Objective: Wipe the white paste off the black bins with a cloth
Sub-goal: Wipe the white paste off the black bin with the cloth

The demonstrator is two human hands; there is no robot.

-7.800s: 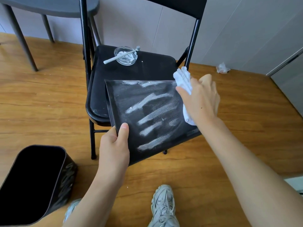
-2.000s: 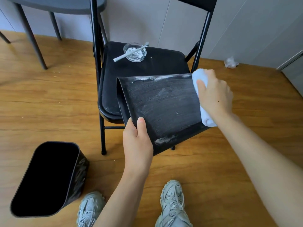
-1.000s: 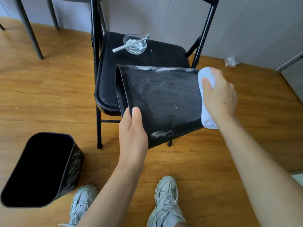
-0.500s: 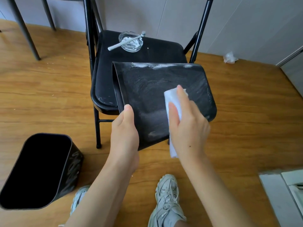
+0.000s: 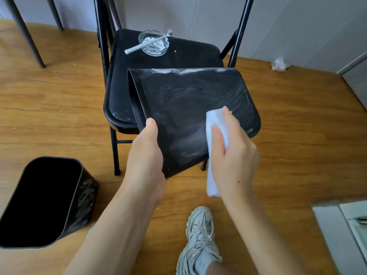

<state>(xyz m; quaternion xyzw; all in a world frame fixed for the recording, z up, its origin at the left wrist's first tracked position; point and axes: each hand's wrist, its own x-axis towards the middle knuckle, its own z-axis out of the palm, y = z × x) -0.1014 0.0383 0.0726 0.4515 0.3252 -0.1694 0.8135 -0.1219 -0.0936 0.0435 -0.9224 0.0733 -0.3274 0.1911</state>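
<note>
Left hand (image 5: 146, 153) grip clamped on the near rim of the black bin (image 5: 190, 108), thumb on top; the bin lies on its side across the front of the folding chair (image 5: 119, 96) seat, broad face up. Right hand (image 5: 232, 157) grip clamped on a white cloth (image 5: 215, 124), pressed against that face near its lower right. Face is hazy with thin smears; thicker white paste (image 5: 174, 71) along the far edge. Second black bin (image 5: 83, 195) stands on the wood floor at left, well apart, streaks on its side. Glass dish (image 5: 154, 43) with a toothbrush (image 5: 147, 42) across it sits at the seat's back.
</note>
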